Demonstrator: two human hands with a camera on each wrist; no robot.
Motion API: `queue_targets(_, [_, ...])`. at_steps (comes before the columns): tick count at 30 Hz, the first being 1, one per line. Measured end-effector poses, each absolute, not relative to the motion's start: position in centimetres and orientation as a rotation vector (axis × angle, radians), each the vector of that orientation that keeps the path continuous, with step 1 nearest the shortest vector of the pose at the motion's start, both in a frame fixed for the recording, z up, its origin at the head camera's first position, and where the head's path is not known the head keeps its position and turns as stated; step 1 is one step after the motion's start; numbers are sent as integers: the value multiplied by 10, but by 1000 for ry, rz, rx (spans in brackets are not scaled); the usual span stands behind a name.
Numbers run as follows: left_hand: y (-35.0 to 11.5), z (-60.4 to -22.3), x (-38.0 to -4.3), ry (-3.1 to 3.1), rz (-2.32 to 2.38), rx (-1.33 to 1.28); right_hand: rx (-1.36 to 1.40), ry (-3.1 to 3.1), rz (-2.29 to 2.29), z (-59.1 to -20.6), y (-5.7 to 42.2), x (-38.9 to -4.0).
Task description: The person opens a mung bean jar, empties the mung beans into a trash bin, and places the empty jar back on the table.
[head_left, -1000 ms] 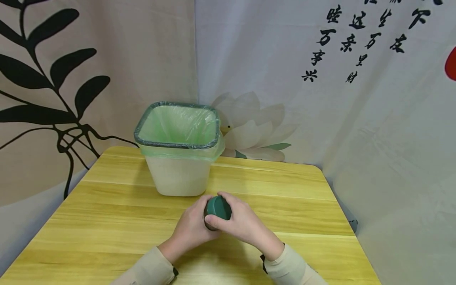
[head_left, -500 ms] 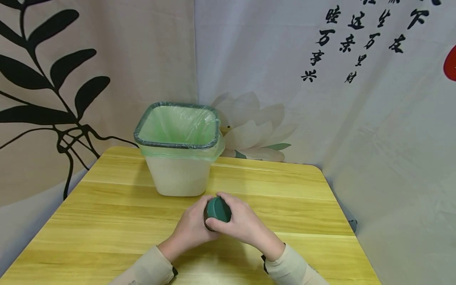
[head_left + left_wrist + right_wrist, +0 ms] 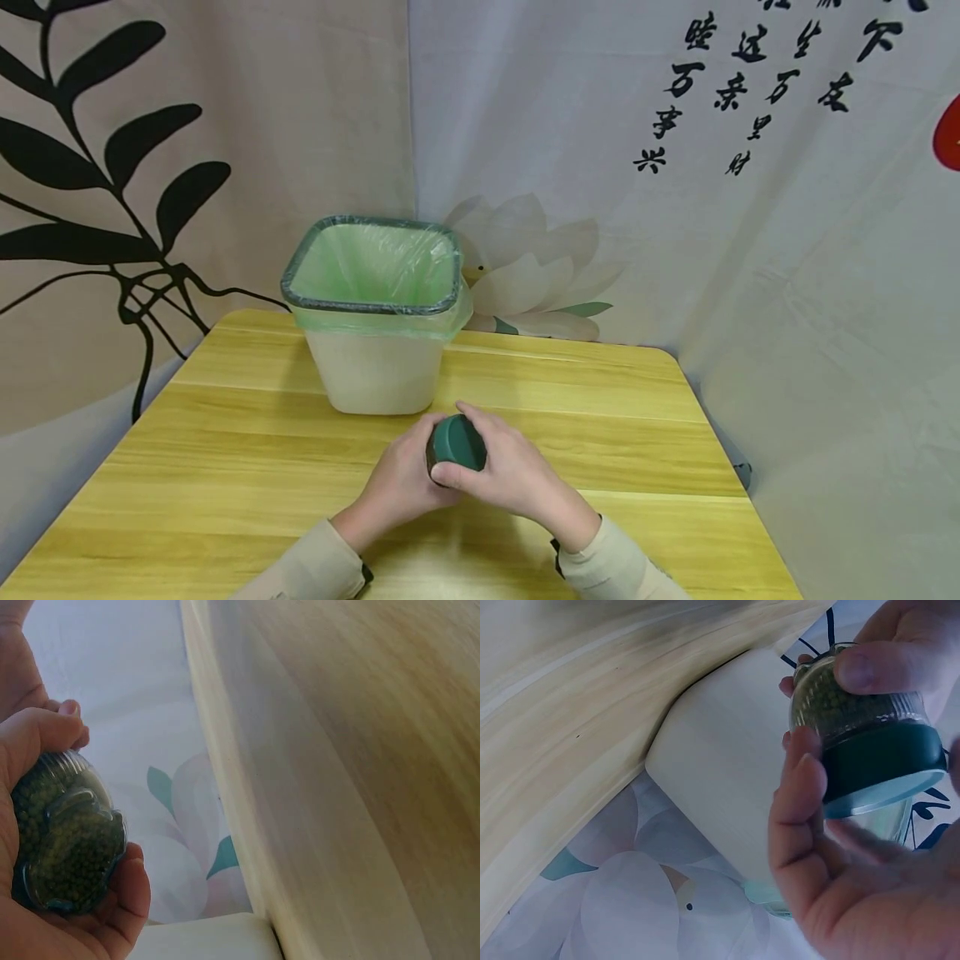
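Note:
Both hands hold one small clear jar (image 3: 79,847) filled with green bean-like grains. Its dark green lid (image 3: 459,442) faces up toward the head camera. My left hand (image 3: 405,471) grips the jar body, and the left wrist view shows its fingers wrapped round the moulded glass or plastic. My right hand (image 3: 517,471) is curled round the lid, thumb on the near side and fingers on the far side. In the right wrist view the lid's rim sits between the right fingers (image 3: 799,817), with the left thumb (image 3: 859,671) pressed on the jar.
A white bin (image 3: 378,375) with a dark rim and a pale green plastic liner (image 3: 375,267) stands just beyond the hands on the wooden table (image 3: 600,433). Printed cloth (image 3: 540,108) hangs behind the table and along its right side.
Hands and jar stay in nearly the same spot. The right thumb shifts slightly at the lid's edge, and the lid's visible face tilts a little.

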State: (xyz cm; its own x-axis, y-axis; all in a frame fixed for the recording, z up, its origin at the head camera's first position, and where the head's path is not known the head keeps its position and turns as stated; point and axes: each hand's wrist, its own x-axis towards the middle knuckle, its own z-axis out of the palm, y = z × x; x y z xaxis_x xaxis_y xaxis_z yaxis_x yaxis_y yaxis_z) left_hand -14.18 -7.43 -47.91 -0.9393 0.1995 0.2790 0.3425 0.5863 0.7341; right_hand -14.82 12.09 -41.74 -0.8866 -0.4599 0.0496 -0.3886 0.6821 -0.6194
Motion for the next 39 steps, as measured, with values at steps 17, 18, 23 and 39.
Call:
queue_targets(17, [-73, -482, -140, -2627, -1129, -454, -630, 2820, -1071, -419, 119, -146])
queue_targets(18, [-73, -482, -140, -2626, -1131, -458, -627, 2819, -1074, -419, 119, -146])
queue_targets(23, [-78, -484, -143, -2632, -1205, -523, -660, 2825, -1054, -419, 120, -145])
queue_targets(39, [-86, -484, -148, -2702, -1390, -597, -730, 2819, -968, -420, 121, -145])
